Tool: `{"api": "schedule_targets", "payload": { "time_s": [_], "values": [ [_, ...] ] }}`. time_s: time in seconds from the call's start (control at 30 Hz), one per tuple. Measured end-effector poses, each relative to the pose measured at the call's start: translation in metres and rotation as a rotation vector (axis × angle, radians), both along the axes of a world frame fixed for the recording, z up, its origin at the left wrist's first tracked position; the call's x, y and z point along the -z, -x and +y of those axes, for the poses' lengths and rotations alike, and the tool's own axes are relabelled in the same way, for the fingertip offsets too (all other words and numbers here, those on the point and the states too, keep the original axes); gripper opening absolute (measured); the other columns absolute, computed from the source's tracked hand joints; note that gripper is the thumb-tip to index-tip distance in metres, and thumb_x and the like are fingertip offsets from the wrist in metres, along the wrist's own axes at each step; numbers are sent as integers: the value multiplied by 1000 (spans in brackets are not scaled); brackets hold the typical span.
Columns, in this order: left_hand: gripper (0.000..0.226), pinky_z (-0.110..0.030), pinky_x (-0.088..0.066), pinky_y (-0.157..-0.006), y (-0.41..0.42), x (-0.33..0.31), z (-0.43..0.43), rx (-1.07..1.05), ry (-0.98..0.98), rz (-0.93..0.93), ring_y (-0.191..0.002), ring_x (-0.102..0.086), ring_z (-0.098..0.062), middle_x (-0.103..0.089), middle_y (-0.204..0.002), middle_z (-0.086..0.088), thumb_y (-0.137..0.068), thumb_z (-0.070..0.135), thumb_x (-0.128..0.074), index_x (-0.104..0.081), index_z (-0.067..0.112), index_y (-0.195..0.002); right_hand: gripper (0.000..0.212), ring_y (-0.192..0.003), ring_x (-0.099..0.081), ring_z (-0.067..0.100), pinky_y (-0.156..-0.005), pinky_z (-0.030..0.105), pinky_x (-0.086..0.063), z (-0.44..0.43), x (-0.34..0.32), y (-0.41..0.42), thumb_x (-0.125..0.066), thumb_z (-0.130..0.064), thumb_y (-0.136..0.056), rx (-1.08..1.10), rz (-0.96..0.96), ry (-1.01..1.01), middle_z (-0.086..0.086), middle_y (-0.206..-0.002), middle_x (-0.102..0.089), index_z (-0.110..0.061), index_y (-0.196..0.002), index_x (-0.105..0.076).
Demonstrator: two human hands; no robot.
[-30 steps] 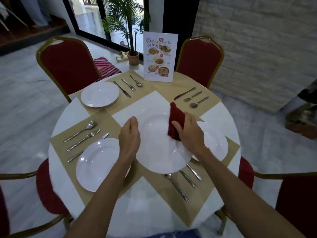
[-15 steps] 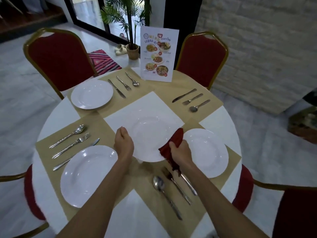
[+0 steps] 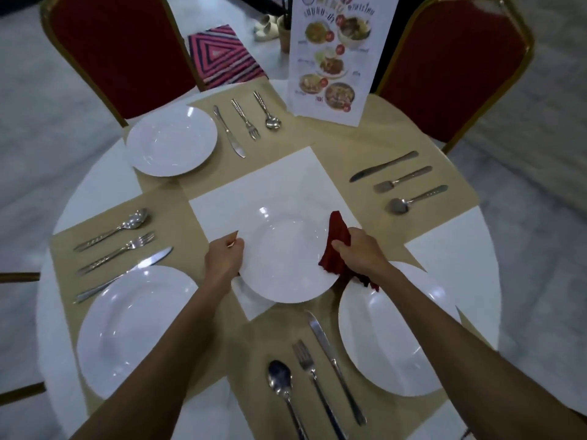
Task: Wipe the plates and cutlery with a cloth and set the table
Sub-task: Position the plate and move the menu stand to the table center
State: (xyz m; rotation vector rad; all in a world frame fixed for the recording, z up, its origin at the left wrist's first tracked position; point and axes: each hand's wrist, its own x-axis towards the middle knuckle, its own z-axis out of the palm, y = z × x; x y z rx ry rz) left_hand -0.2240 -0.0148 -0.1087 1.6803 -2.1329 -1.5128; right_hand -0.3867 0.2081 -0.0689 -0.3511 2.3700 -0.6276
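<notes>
The white plate sits over the middle of the tabletop, on the near side of the menu card. It is gripped at opposite rims, probably to steady it for wiping. The left hand curls its fingers round the left rim. The right hand clutches the red cloth bunched against the right rim, likely so the fabric rubs the edge while bracing the plate. Both forearms reach forward, wrists roughly level. The cutlery set near and right of the menu card lacks a plate, so this one probably belongs there.
</notes>
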Motion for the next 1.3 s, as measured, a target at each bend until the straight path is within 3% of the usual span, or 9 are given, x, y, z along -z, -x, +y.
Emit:
{"api": "schedule_targets", "payload": {
  "time_s": [0.2,0.33,0.5,0.6,0.7,0.8,0.9,1.03,1.3],
  "values": [
    [29,-39,-51,-77,1,-8,11,55,122,-103,-90,-67,-36,-72,-87,-12,-90,22,-49,-74,9,-93,28,-91,-64,25,-79,38,-53,3,1,15,-51,-34,-104,-185,-48,-80,8,-102,-66,-8,-110,-58],
    [42,-43,-49,-95,32,-33,-4,30,373,-141,-117,-59,-31,-66,-125,-10,-88,29,-55,-69,16,-125,23,-82,-67,21,-72,36,-55,9,-27,53,-51,-33,-103,-193,-37,-111,5,-91,-69,-13,-103,-63],
    [33,-35,-42,-102,133,-68,-35,192,530,101,-119,-56,-29,-66,-121,-12,-87,19,-57,-72,13,-117,19,-79,-74,14,-79,34,-60,0,-69,132,-53,-31,-106,249,-1,520,1,-94,-76,-21,-105,-68],
    [33,-37,-45,-104,219,-87,-50,278,593,183,-113,-60,-32,-66,-120,-17,-87,16,-57,-72,12,-117,22,-96,-69,10,-94,31,-54,-29,-69,200,-47,-35,-109,392,107,699,-1,-109,-73,-25,-116,-65],
    [41,-44,-43,-105,287,-96,-67,358,538,186,-122,-54,-38,-62,-127,-21,-89,16,-52,-62,6,-127,43,-112,-65,17,-103,33,-50,-61,-65,247,-40,-42,-109,472,115,736,4,-124,-68,-14,-136,-60],
    [39,-46,-47,-95,342,-107,-81,328,467,202,-117,-54,-38,-58,-127,-18,-89,18,-46,-53,5,-125,53,-112,-65,24,-93,32,-52,-87,-62,282,-33,-43,-110,486,140,717,13,-127,-66,-7,-141,-56],
    [37,-37,-43,-79,381,-115,-92,262,357,248,-102,-54,-26,-55,-116,-5,-98,12,-44,-44,8,-134,53,-95,-63,14,-79,23,-49,-105,-56,301,-30,-42,-111,458,131,710,8,-125,-64,-8,-146,-51],
    [41,-41,-53,-93,399,-109,-105,247,219,326,-109,-60,-26,-62,-122,1,-98,18,-37,-54,22,-135,39,-69,-55,1,-52,13,-44,-113,-39,315,-36,-35,-111,363,179,655,-1,-96,-65,-14,-140,-51],
    [34,-32,-52,-90,341,-115,-80,189,345,473,-100,-63,-13,-67,-108,12,-102,20,-48,-65,30,-129,45,-125,-57,25,-101,38,-49,-99,-57,298,-44,-25,-107,431,345,619,8,-144,-57,-14,-151,-46]
  ]
}}
